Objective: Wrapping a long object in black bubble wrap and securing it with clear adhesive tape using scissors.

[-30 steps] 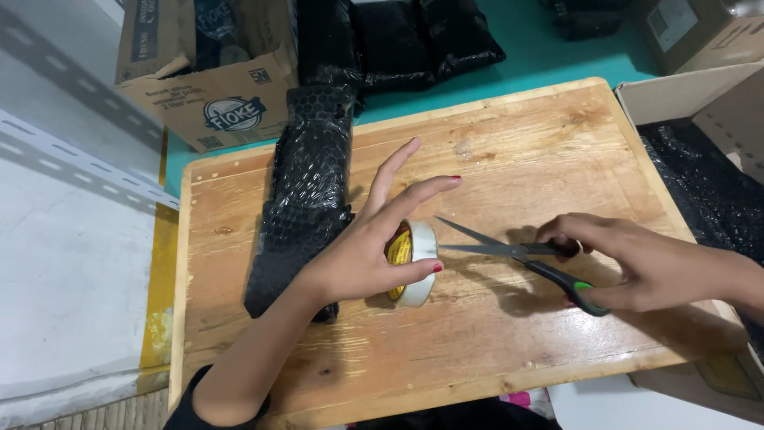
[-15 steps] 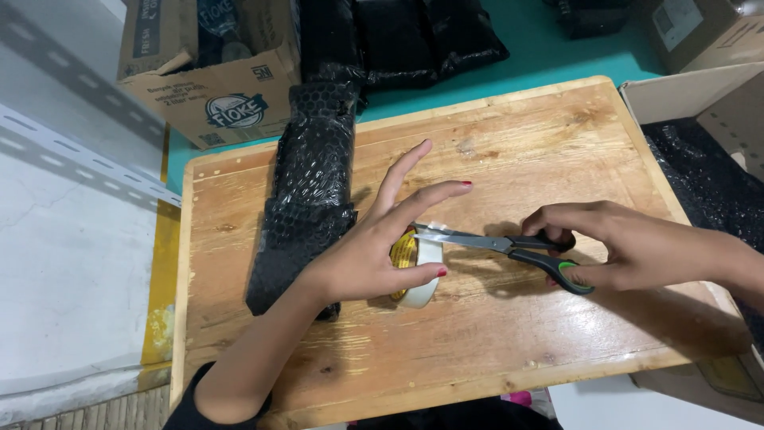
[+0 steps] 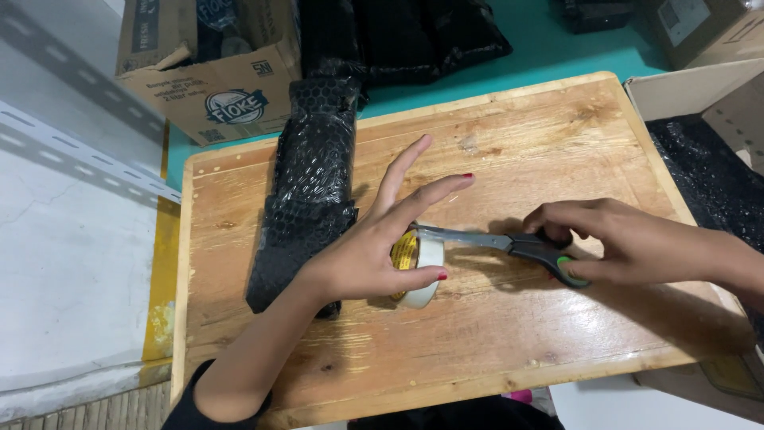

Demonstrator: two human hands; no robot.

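Note:
My left hand point(image 3: 374, 247) grips a roll of clear tape point(image 3: 417, 269) standing on edge on a wooden board point(image 3: 509, 334), thumb under it and fingers spread upward. My right hand point(image 3: 629, 243) holds black-handled scissors point(image 3: 509, 243), the blades shut and their tips touching the top of the roll. A long parcel wrapped in black bubble wrap point(image 3: 306, 191) lies on the board just left of my left hand.
A cardboard box point(image 3: 211, 68) stands beyond the board's far left corner. More black wrapped bundles point(image 3: 406, 32) lie on the teal surface behind. Another open box with black wrap point(image 3: 716, 151) sits at the right. A white surface point(image 3: 72, 263) borders the left.
The scissors went from open, away from the roll, to shut with their tips at the tape. My right hand moved left. My left hand kept the roll in place.

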